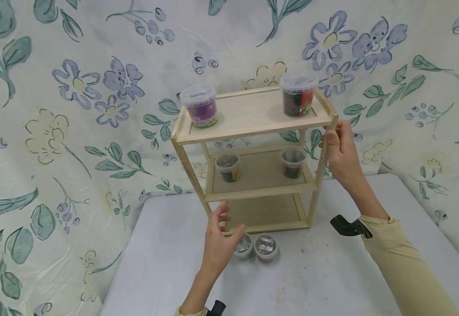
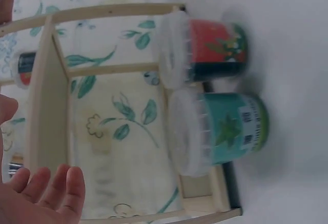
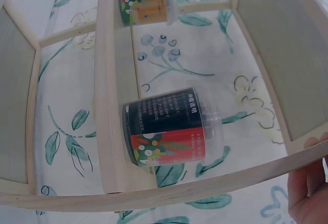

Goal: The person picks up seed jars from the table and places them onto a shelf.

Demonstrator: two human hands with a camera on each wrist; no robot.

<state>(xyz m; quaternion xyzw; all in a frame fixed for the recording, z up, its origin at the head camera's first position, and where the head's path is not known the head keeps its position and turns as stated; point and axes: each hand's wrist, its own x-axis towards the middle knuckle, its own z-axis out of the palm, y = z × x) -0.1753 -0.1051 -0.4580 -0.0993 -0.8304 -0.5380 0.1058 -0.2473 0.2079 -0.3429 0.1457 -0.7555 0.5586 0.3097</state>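
A small three-tier wooden shelf [image 1: 249, 109] stands on the table. My right hand [image 1: 343, 156] grips its right front post just under the top board, thumb to the front. My left hand [image 1: 220, 243] is by the lower left corner, fingers spread and loosely bent, holding nothing. Two lidded tubs stand on the top board: a purple one [image 1: 202, 112] at left, a black-and-red one [image 1: 297, 98] at right. The middle board bears a tub with an orange patch [image 1: 229, 169] and a black-and-red tub [image 3: 164, 126].
On the table [image 1: 166, 263], right before the bottom board, stand a teal tub [image 2: 230, 126] and a red-and-dark tub [image 2: 215, 47], both with clear lids. A flowered cloth [image 1: 75, 131] hangs close behind the shelf. Dark specks lie on the tabletop toward the right.
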